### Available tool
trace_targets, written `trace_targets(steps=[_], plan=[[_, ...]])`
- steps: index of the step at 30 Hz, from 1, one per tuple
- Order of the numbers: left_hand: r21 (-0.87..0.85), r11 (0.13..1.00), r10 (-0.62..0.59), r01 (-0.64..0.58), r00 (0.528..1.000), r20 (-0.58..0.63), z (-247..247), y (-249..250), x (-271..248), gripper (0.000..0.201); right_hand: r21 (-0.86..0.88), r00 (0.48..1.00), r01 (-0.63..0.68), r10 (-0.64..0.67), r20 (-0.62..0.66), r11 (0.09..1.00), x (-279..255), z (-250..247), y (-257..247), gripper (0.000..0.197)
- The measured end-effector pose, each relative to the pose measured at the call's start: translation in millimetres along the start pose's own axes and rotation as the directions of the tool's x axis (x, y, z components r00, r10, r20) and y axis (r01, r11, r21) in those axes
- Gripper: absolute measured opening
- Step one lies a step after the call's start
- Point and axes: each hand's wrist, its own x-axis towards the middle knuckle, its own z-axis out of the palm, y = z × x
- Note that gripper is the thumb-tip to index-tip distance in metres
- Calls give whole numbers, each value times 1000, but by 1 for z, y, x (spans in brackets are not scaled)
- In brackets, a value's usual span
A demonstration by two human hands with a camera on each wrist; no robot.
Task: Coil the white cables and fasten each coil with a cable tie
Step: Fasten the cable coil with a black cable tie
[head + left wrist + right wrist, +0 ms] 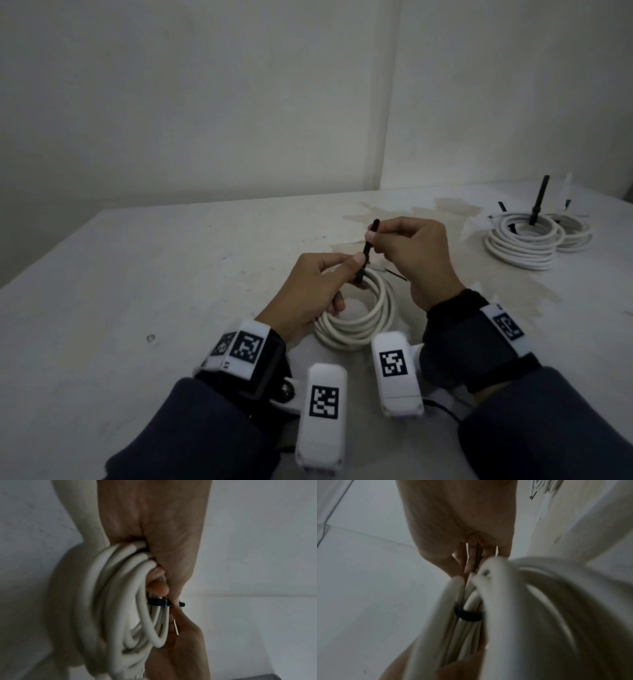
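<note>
A coil of white cable (359, 315) hangs just above the table in front of me. My left hand (318, 291) grips its far side where a black cable tie (367, 245) loops round the strands. My right hand (407, 250) pinches the tie's upright tail above the coil. In the left wrist view the tie's band (158, 603) circles the white cable (109, 601) under my curled fingers. In the right wrist view the same cable tie (469, 614) bands the white cable (522, 601), and my fingertips hold the dark tail above it.
Two tied white coils (524, 240) lie at the table's back right, one with a long black tie tail (539, 200) standing up. The white table (171, 291) has stains near its middle. Walls meet in a corner behind it.
</note>
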Motion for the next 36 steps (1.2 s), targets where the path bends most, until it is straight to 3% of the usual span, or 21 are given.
trace_targets(steps=[3,5,12,17,20,22,25,30,36], plan=[[56,998,-2,0,999,40,0,0,2,25,-26,997,-12,10,-72,1000,-2,3,3,18],[58,998,-6,4,1000,22,0,-2,2,25,47,998,-21,24,-59,999,-3,5,0,19],[33,999,35,-32,997,-70,-3,-10,5,25,131,978,12,-39,206,991,-7,-2,-13,12],[33,994,108,-105,985,-136,-4,-9,7,23,160,986,-75,50,156,984,-6,2,-11,17],[-13,992,124,-129,975,-185,-3,-10,8,23,165,989,-53,29,145,985,-8,5,-10,10],[-64,992,95,-110,974,-206,-3,-12,9,22,111,978,-57,33,205,992,-7,7,-9,4],[-78,991,94,-111,975,-200,-3,-12,8,20,-13,959,-61,62,275,998,-8,7,-6,11],[7,988,151,-153,967,-205,-2,-7,7,20,-1,970,-43,42,238,999,-8,8,-8,14],[304,914,345,-268,908,-236,-6,-8,14,7,40,972,-7,-2,236,999,-8,8,-10,13]])
